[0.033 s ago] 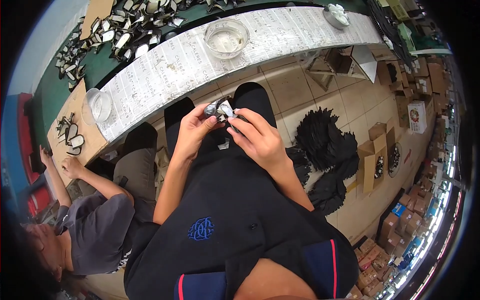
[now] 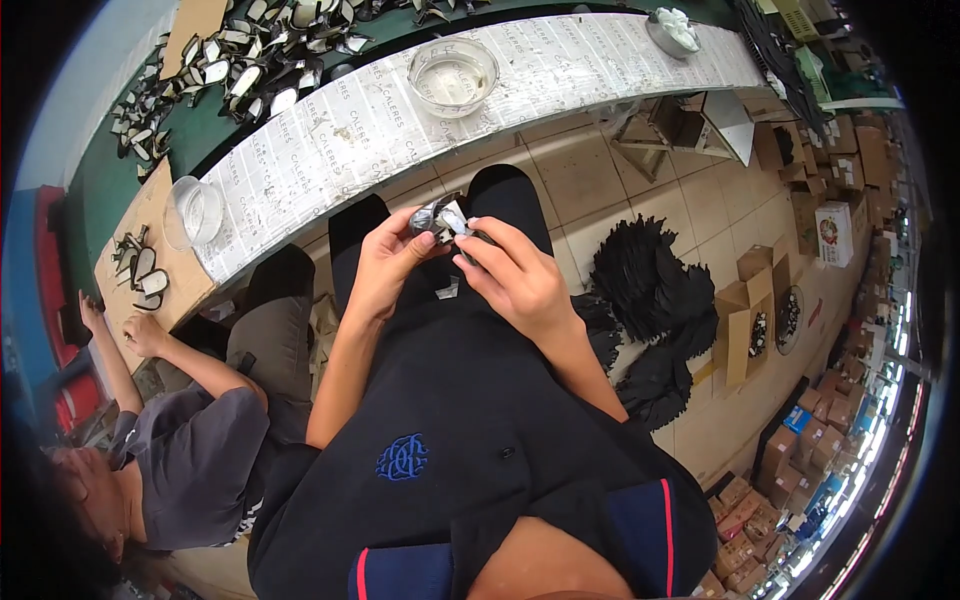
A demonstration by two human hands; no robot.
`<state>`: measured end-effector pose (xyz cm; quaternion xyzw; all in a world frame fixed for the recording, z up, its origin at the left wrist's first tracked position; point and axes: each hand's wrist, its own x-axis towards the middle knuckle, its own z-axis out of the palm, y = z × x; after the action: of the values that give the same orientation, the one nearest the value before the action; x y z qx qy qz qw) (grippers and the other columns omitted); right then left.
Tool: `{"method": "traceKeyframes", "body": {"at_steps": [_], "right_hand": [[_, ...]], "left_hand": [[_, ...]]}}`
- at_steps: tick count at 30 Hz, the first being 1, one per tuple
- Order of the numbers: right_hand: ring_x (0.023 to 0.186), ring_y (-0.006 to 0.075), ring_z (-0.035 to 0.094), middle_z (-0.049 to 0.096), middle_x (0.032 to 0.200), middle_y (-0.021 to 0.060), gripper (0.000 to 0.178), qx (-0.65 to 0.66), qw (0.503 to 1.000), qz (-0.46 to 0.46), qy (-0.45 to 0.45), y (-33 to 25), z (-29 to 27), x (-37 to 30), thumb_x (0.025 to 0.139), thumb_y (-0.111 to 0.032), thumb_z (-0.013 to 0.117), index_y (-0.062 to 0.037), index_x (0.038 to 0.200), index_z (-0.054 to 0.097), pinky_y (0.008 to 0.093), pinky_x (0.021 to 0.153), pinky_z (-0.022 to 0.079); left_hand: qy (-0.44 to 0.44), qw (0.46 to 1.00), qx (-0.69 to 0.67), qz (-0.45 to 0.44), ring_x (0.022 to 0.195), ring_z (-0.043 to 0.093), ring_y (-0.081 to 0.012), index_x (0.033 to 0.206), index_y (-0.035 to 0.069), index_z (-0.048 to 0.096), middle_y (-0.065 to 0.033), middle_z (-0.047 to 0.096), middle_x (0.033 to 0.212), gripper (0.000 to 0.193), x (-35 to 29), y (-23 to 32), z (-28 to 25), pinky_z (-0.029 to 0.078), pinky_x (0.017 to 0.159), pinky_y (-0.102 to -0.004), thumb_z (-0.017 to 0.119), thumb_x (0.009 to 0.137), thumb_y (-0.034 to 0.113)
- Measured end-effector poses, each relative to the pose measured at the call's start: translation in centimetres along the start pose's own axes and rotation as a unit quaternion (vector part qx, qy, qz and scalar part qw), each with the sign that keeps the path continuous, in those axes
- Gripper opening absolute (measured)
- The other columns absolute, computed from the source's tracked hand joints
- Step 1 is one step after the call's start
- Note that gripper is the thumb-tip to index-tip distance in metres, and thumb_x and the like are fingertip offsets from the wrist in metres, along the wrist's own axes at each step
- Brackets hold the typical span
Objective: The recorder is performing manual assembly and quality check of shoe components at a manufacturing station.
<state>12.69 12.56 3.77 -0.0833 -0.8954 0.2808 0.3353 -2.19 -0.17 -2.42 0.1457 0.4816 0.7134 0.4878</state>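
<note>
Above my lap, my left hand (image 2: 385, 258) is closed around a small shoe heel (image 2: 428, 216) with a glossy black covering and a whitish inner face. My right hand (image 2: 525, 280) meets it from the other side, thumb and fingers pinched at the heel's edge where a pale flap (image 2: 455, 215) shows. A dark strip lies partly hidden under those right fingers. Both hands are close together, and the fingertips cover much of the heel. Just beyond them runs the edge of the long paper-covered bench (image 2: 350, 145).
On the bench stand a clear glass bowl (image 2: 453, 78), another clear bowl (image 2: 193, 212) and a bowl of white material (image 2: 673, 33). Many black heels (image 2: 245, 75) are heaped behind. Left sits a co-worker (image 2: 200, 440). Black fringed pieces (image 2: 655, 280) and an open carton (image 2: 748, 325) are at right.
</note>
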Motion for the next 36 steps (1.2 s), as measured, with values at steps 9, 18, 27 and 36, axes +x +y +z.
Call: {"method": "traceKeyframes", "body": {"at_steps": [9, 18, 27, 36], "right_hand": [[0.088, 0.0260, 0.069, 0.066, 0.111, 0.0133, 0.029, 0.072, 0.996, 0.047, -0.015, 0.7, 0.5, -0.1, 0.078, -0.002, 0.079, -0.0005, 0.106, 0.068, 0.0325, 0.072, 0.057], [0.097, 0.0178, 0.068, 0.065, 0.113, 0.0129, 0.024, 0.271, 0.939, 0.210, 0.020, 0.3, -1.2, 0.1, 0.085, 0.002, 0.072, 0.0019, 0.109, 0.069, 0.0269, 0.078, 0.059], [0.094, 0.0261, 0.069, 0.065, 0.110, 0.0149, 0.023, 0.064, 0.994, 0.085, 0.026, 1.1, -2.1, 1.1, 0.084, 0.000, 0.073, 0.0008, 0.106, 0.068, 0.0319, 0.077, 0.058], [0.092, 0.0319, 0.067, 0.064, 0.109, 0.0145, 0.025, 0.058, 0.997, 0.048, -0.035, 1.1, -0.9, 0.8, 0.082, -0.002, 0.075, -0.0005, 0.105, 0.066, 0.0376, 0.076, 0.057]], "left_hand": [[-0.015, 1.000, 0.013, -0.020, 0.104, 0.063, -0.0149, 0.128, -0.002, 0.057, -0.0068, 0.064, 0.115, 0.036, 0.1, 0.3, -0.1, 0.055, 0.093, -0.0335, 0.065, 0.097, 0.014], [-0.031, 0.999, -0.019, -0.028, 0.103, 0.066, -0.0180, 0.130, -0.004, 0.055, -0.0107, 0.065, 0.116, 0.041, 0.3, 0.2, -0.2, 0.058, 0.092, -0.0336, 0.067, 0.095, 0.015], [-0.038, 0.999, 0.004, -0.034, 0.103, 0.064, -0.0163, 0.130, -0.004, 0.055, -0.0094, 0.065, 0.116, 0.038, 0.6, 0.5, 0.4, 0.057, 0.090, -0.0332, 0.063, 0.098, 0.015], [-0.039, 0.997, 0.065, -0.022, 0.101, 0.061, -0.0122, 0.130, -0.003, 0.056, -0.0065, 0.064, 0.116, 0.036, 0.3, 1.0, 1.2, 0.055, 0.086, -0.0295, 0.062, 0.098, 0.013]]}}
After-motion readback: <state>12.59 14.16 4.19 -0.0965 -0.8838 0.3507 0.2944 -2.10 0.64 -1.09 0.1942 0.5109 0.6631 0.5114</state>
